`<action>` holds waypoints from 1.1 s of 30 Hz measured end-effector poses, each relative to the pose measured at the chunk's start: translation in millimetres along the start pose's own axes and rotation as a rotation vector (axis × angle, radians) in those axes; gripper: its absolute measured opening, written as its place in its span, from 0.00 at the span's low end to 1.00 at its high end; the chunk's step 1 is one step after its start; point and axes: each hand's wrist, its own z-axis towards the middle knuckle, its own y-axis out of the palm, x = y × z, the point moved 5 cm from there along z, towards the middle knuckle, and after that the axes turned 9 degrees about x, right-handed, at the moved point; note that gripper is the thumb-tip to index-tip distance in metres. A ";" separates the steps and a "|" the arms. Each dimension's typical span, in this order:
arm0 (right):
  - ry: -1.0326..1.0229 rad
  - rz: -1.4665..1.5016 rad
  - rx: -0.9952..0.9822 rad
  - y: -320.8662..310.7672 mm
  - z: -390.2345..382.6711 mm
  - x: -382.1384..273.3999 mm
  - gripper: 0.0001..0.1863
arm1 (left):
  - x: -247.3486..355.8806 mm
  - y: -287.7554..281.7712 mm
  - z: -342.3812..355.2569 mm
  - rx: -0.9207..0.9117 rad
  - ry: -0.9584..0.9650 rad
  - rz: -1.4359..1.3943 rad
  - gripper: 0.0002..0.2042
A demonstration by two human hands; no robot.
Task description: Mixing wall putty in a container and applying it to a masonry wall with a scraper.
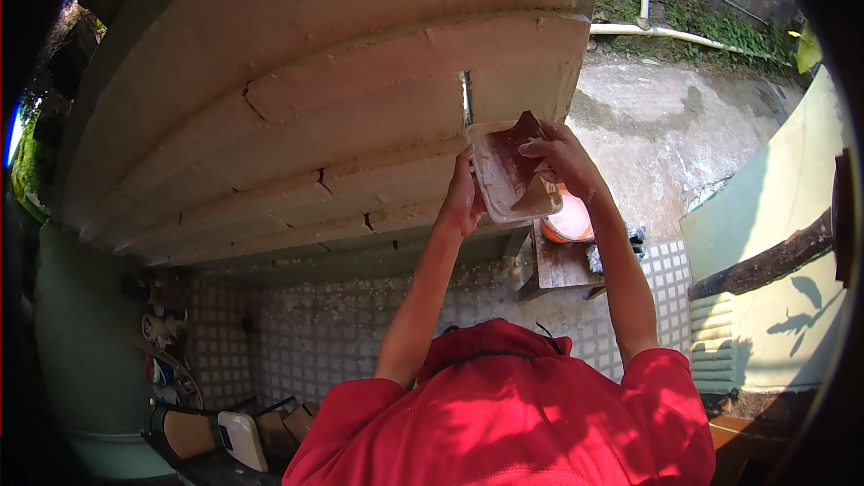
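Both of my hands are raised in front of the wall around a translucent plastic tub point(526, 212) smeared with whitish residue. My left hand point(463, 195) is closed on the tub's left side. In my right hand point(569, 160), the fingers are bent around a thin, dark reddish-brown flat piece point(506, 149) at the tub's opening. Its material cannot be made out, and part of it lies behind the tub's rim. Just above the tub, a narrow upright slot point(466, 97) in the wall shows whitish material along it.
The beige wall point(360, 72) has ledges and several dark cracks. Below my right forearm, an orange bucket point(569, 220) with pale contents stands on a wooden bench point(560, 268). Chairs point(202, 436) stand at lower left. A wooden post point(774, 256) slants at the right. White pipes point(693, 39) cross the far right.
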 end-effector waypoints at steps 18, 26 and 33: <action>0.076 -0.085 -0.018 -10.7 -15.7 9.1 0.20 | -15.9 16.6 -9.4 -0.023 -0.028 0.049 0.33; 0.266 0.118 -0.007 -24.9 -23.7 22.3 0.15 | -21.7 11.1 -7.3 0.006 -0.037 -0.002 0.34; 0.169 0.263 0.135 -37.2 -36.9 14.1 0.17 | -17.2 12.4 -1.9 -0.007 0.000 -0.060 0.33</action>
